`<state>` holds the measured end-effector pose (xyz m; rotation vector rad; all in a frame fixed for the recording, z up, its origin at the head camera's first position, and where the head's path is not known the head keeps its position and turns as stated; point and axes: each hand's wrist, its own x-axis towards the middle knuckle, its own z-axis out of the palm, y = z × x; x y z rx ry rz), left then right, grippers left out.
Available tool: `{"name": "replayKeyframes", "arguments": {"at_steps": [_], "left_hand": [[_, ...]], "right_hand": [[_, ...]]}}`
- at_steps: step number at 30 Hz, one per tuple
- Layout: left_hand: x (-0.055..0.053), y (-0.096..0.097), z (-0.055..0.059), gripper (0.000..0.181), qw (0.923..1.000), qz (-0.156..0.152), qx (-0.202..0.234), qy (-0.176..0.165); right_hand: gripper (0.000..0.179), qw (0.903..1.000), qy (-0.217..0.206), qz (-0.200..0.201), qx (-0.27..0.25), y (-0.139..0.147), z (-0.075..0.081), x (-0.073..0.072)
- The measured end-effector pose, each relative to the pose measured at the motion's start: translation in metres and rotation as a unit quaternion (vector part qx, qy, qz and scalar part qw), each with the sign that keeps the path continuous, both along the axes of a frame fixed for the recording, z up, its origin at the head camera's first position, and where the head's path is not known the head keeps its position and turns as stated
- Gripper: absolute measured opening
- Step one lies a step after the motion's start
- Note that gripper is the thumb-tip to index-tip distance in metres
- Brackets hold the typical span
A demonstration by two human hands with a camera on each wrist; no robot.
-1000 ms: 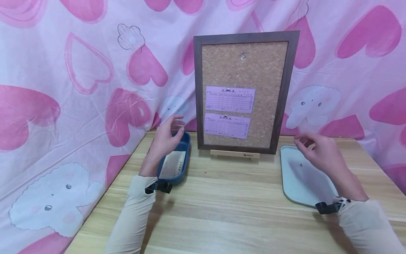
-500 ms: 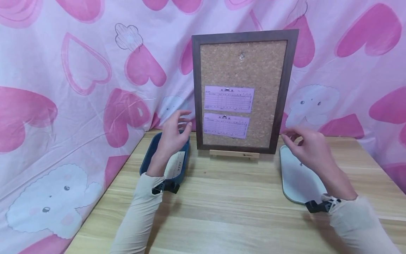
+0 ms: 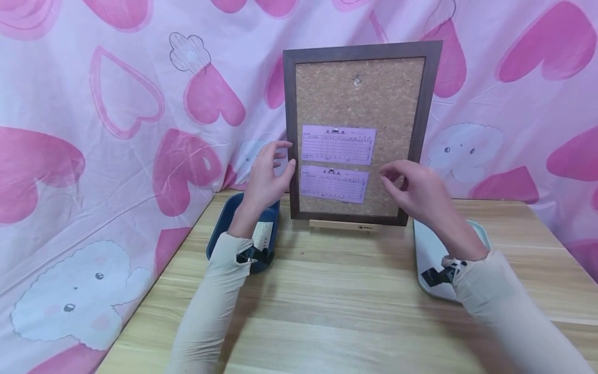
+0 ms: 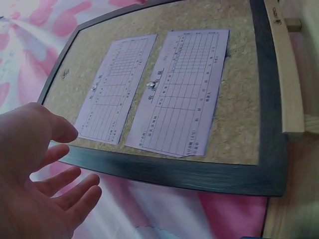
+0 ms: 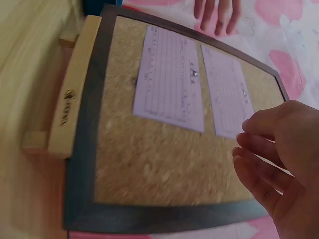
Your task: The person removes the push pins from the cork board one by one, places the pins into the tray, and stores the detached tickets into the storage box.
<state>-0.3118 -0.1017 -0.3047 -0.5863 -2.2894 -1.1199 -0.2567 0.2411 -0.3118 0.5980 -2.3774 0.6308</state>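
Purple slips (image 3: 337, 146) btwn hands (image 3: 266, 182) (image 3: 424, 193); green tray (image 3: 426, 245) head-cam only, R pinch unclear.

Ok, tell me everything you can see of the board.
The board is speckled tan cork in a dark brown frame, propped upright on a pale wooden stand on the table. Two purple slips are pinned to it, one above the other; something shiny sits near the top. The left hand is at its left edge, the right hand before its lower right; contact is unclear.
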Motion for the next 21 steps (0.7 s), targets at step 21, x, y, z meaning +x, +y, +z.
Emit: {"name": "replayKeyframes", "arguments": {"at_steps": [21], "left_hand": [[-0.029, 0.026, 0.023, 0.048, 0.9995, 0.021, -0.022, -0.006]], "right_hand": [[0.031, 0.9986, -0.034, -0.003, 0.04, -0.051, 0.051, -0.055]]}}
